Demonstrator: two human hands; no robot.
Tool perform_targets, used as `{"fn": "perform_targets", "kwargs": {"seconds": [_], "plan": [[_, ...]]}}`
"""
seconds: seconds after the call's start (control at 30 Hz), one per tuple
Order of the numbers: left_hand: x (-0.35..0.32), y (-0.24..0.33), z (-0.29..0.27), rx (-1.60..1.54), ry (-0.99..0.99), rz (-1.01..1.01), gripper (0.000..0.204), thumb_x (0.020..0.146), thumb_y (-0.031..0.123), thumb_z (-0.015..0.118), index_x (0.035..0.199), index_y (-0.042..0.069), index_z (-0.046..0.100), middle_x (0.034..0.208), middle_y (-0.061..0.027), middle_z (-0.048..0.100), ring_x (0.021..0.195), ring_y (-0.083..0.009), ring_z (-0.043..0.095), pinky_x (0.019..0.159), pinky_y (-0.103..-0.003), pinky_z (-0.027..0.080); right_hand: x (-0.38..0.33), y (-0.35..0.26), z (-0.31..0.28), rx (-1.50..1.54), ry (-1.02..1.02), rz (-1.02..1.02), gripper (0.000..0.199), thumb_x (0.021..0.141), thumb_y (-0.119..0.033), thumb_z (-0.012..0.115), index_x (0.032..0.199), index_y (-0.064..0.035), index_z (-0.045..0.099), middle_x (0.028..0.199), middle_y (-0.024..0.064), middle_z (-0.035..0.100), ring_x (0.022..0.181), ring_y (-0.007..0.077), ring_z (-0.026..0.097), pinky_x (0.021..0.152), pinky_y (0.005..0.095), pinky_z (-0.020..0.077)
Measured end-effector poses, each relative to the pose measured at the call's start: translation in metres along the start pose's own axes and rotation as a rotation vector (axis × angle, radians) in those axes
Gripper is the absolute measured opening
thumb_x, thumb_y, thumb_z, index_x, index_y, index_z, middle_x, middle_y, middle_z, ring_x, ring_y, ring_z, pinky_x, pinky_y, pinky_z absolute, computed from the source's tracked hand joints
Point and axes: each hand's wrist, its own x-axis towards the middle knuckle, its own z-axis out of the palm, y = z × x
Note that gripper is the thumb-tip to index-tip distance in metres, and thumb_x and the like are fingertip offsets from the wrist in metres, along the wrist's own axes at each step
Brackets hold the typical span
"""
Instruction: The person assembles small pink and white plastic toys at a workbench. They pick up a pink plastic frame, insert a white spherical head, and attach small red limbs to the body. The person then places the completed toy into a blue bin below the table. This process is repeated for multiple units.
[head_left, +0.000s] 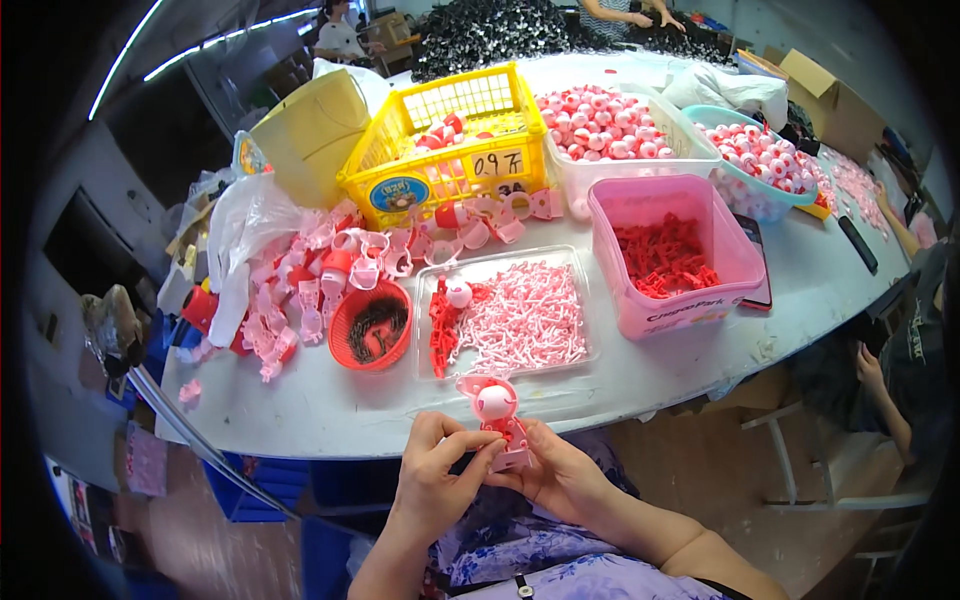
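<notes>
Both hands are holding one small pink and red plastic toy with a white ball face, just over the near edge of the white table. The left hand is pinching it from the left side with curled fingers. The right hand is cupping it from below and from the right. The toy is looking partly put together, so I think this one is still being built.

A lot of work seems left, because many loose parts are waiting. The clear flat plastic tray, just behind the toy, is holding thin pale pink pieces, some red pieces and one white ball. The round red basket beside it is holding small dark bits. The square pink tub is holding red pieces. The yellow plastic crate is holding a few red and pink parts. The clear box and the light blue bowl are full of pink and white balls. Loose pink frames are lying in a heap on the left.
</notes>
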Motion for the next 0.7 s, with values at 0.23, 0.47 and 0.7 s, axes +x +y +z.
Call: {"fn": "perform_targets", "kwargs": {"seconds": [0.23, 0.47, 0.7], "plan": [[0.004, 0.008, 0.007, -0.037, 0.008, -0.004, 0.017, 0.072, 0.004, 0.077, 0.088, 0.006, 0.072, 0.075, -0.0033, 0.049, 0.07, -0.0142, 0.048, 0.061, -0.027, 0.04, -0.006, -0.006, -0.002, -0.017, 0.019, -0.038, 0.036, 0.102, -0.03, 0.039, 0.128, -0.0057, 0.037, 0.12, 0.0096, 0.053, 0.111, 0.0179, 0.056, 0.098, 0.0399, 0.0481], [0.012, 0.016, 0.019, -0.082, 0.01, 0.006, 0.017, 0.073, 0.004, 0.075, 0.089, 0.005, 0.071, 0.073, -0.0056, 0.052, 0.071, -0.0185, 0.05, 0.061, -0.03, 0.041, -0.012, -0.017, -0.004, -0.008, 0.019, -0.092, 0.034, 0.101, -0.029, 0.04, 0.127, -0.0063, 0.038, 0.119, 0.0087, 0.054, 0.11, 0.0171, 0.057, 0.098, 0.0391, 0.0481], [0.01, 0.012, 0.032, -0.093, 0.056, -0.009, 0.018, 0.073, 0.003, 0.075, 0.091, 0.005, 0.072, 0.072, -0.0054, 0.053, 0.068, -0.0168, 0.052, 0.059, -0.029, 0.043, -0.014, -0.021, -0.004, 0.031, 0.041, -0.085, 0.033, 0.102, -0.027, 0.04, 0.127, -0.007, 0.037, 0.121, 0.0094, 0.053, 0.111, 0.017, 0.056, 0.099, 0.0378, 0.0471]]}}
